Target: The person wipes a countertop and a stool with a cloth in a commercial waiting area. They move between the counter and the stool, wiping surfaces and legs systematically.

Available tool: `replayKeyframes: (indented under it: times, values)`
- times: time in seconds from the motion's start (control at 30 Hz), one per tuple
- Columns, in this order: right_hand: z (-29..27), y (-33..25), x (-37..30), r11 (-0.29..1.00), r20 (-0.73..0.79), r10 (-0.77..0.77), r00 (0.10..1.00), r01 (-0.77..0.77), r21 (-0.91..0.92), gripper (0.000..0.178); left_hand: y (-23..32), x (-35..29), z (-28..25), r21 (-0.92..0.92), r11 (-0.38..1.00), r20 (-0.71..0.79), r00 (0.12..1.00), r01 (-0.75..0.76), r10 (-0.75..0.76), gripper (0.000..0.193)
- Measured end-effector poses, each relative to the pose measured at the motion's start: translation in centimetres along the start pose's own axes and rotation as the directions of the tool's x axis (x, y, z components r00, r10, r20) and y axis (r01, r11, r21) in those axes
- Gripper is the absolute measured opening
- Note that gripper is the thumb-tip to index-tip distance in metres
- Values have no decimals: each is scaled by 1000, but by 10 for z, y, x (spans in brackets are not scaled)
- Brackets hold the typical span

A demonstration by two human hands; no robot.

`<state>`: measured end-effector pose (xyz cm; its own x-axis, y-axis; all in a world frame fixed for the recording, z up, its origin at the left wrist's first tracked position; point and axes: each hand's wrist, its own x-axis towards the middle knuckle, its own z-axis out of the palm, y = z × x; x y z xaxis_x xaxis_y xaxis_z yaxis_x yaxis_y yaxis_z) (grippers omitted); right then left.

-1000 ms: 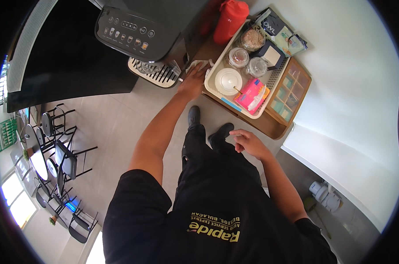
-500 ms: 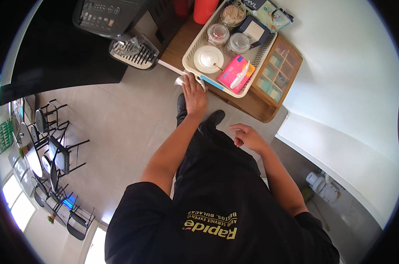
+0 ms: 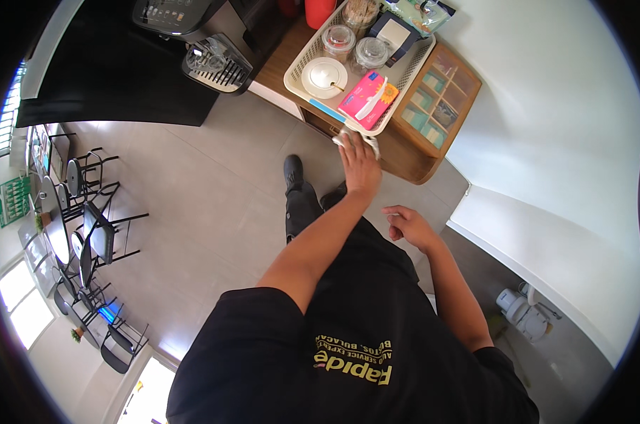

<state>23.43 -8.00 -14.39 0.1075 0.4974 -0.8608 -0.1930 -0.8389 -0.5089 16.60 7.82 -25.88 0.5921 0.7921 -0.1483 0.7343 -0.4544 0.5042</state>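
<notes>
My left hand point(image 3: 363, 171) reaches forward and presses a crumpled white cloth point(image 3: 374, 145) at the front edge of a wooden counter point(image 3: 413, 168), beside the near corner of a cream plastic basket point(image 3: 292, 79). The cloth shows on both sides of the fingers. In front of my body hangs my right hand point(image 3: 410, 227), holding nothing, with its index finger stretched out and the others loosely curled. The basket holds a pink tissue pack point(image 3: 362, 99), a white lidded container point(image 3: 324, 73), several glass jars point(image 3: 371, 53) and a dark box point(image 3: 394, 32).
Right of the basket stands a wooden compartment box point(image 3: 440, 95) with a clear lid, near the white wall point(image 3: 546, 85). A black coffee machine point(image 3: 221, 67) is at the far left. Black chairs point(image 3: 97, 230) and round tables point(image 3: 55, 219) stand further left on the tiled floor.
My left hand has slid right along the counter's front edge with the cloth, from the basket's left side to its near corner. My right hand stays in nearly the same pose.
</notes>
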Motion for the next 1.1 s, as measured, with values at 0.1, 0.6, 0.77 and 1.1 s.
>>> replayKeyframes:
  times: [0.1, 0.6, 0.77, 1.1]
  values:
    - [3, 17, -12, 1000, -31, -1, 1000, 2, 17, 36, 24, -22, 18, 54, 994, 58, 994, -91, 87, 68]
    - [94, 77, -63, 940, -216, -114, 970, 176, 292, 32, -85, -87, -124, -649, -39, 720, 629, 760, 292, 50]
    - [165, 41, -58, 899, -225, -263, 938, 323, 296, 44, -161, -161, -182, -626, -355, 642, 717, 694, 271, 59]
    - [245, 7, 12, 829, -359, -550, 754, 442, -343, 73, -135, -205, -150, -747, -450, 460, 869, 490, 183, 68]
